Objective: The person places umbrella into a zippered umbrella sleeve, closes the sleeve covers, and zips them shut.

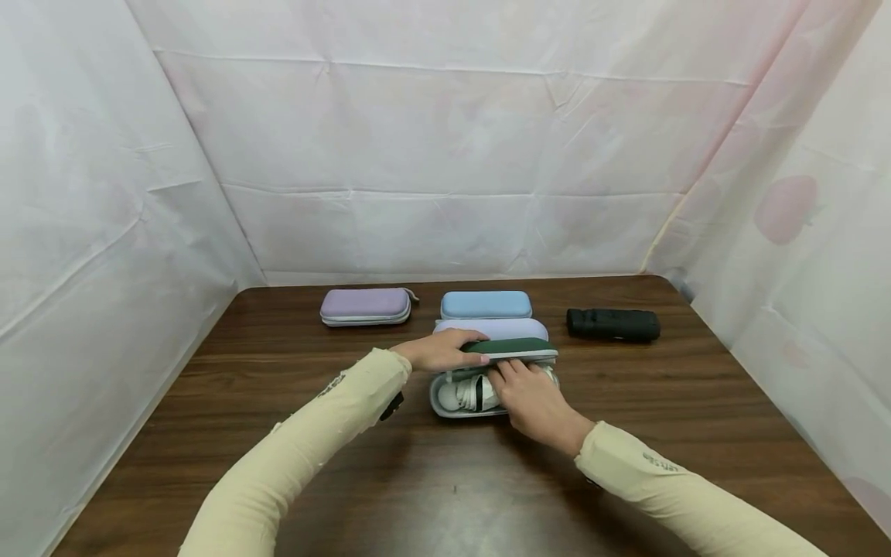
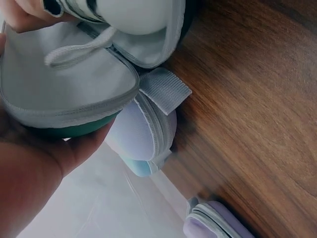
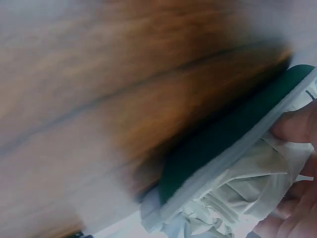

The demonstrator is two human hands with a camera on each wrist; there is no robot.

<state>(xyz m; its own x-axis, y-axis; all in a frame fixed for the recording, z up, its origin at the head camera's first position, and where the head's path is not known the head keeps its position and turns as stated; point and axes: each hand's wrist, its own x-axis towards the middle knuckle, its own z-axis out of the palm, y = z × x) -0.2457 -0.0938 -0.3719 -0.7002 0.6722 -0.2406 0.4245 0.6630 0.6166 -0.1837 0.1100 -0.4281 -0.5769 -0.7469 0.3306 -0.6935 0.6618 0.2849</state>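
Note:
A dark green zip case (image 1: 515, 346) with a grey lining lies opened near the middle of the table, its lid tilted up. My left hand (image 1: 445, 350) grips the lid by its left end; the left wrist view has the palm against the lid's green outside. In the lower half rests a folded cream umbrella (image 1: 468, 394) with a black band and a rounded white handle (image 2: 131, 15). Fingers of my right hand (image 1: 534, 402) hold the umbrella's folded cloth (image 3: 252, 183) inside the case. A grey wrist cord (image 2: 81, 49) hangs across the lid's lining.
Right behind the green case lie a lavender case (image 1: 494, 329) and a light blue case (image 1: 486, 303). A purple case (image 1: 365, 304) is at the back left. At the back right is a black folded umbrella (image 1: 612, 324). White cloth walls (image 1: 445, 155) enclose the wooden table (image 1: 278, 433).

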